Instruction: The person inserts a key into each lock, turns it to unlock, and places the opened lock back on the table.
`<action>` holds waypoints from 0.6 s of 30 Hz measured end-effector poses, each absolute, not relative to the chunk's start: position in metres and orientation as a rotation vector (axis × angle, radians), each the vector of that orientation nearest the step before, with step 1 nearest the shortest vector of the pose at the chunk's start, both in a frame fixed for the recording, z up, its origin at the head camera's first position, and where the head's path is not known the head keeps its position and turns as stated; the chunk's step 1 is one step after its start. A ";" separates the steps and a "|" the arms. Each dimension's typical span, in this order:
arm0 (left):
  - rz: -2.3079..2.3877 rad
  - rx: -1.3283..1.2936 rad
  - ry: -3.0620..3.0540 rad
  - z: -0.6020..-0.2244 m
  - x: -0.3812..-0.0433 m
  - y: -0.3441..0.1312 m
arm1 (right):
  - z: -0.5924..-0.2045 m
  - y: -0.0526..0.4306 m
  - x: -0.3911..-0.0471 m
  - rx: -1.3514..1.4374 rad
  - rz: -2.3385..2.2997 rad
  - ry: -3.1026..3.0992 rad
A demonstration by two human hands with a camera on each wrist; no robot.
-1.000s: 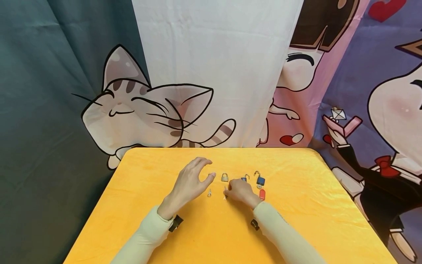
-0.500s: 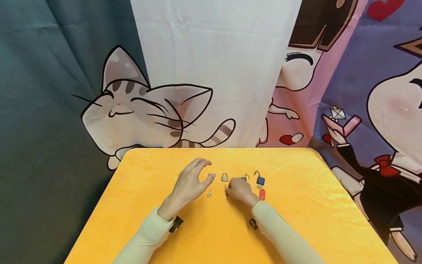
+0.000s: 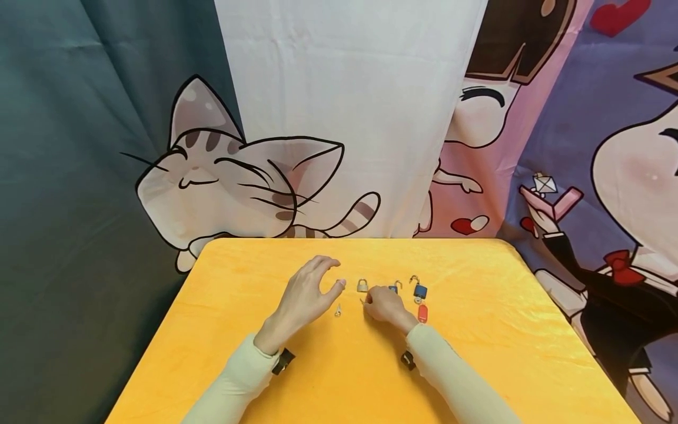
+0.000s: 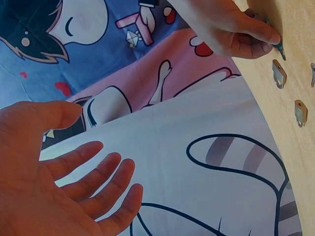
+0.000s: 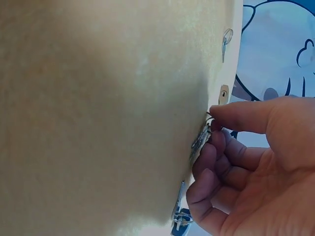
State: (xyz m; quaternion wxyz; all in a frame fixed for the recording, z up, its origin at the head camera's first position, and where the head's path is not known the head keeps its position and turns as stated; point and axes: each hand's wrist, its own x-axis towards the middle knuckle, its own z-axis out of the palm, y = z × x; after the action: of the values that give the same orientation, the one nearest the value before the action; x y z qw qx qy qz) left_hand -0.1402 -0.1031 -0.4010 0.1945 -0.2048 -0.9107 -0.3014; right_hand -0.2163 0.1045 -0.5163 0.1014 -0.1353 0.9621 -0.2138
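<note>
Keys (image 5: 199, 140) have shifted under the right hand (image 3: 386, 304); red tag (image 3: 422, 313) illegible.

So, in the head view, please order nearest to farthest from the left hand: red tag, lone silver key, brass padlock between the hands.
1. Lone silver key: just right of the left hand.
2. Brass padlock: between the hands, farther back.
3. Red tag: on the right, past the right hand.

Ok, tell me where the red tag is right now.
In the head view, the red tag lies on the yellow table, to the right of the right hand and just below the rightmost blue padlock.
</note>
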 end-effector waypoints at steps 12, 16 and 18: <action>-0.839 -0.569 -2.548 -0.403 -0.141 -0.104 | -0.491 0.116 -0.212 -0.459 -0.761 2.960; -0.842 -0.568 -2.553 -0.403 -0.140 -0.103 | -0.480 0.119 -0.209 -0.455 -0.807 2.980; -0.842 -0.566 -2.556 -0.403 -0.141 -0.103 | -0.474 0.121 -0.207 -0.455 -0.836 2.986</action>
State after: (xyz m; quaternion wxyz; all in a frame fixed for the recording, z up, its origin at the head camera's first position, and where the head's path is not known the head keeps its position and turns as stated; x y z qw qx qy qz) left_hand -0.1405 -0.1027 -0.4028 0.1947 -0.2018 -0.9117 -0.3003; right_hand -0.2071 0.1214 -0.4738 0.0038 -0.1451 0.9528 -0.2666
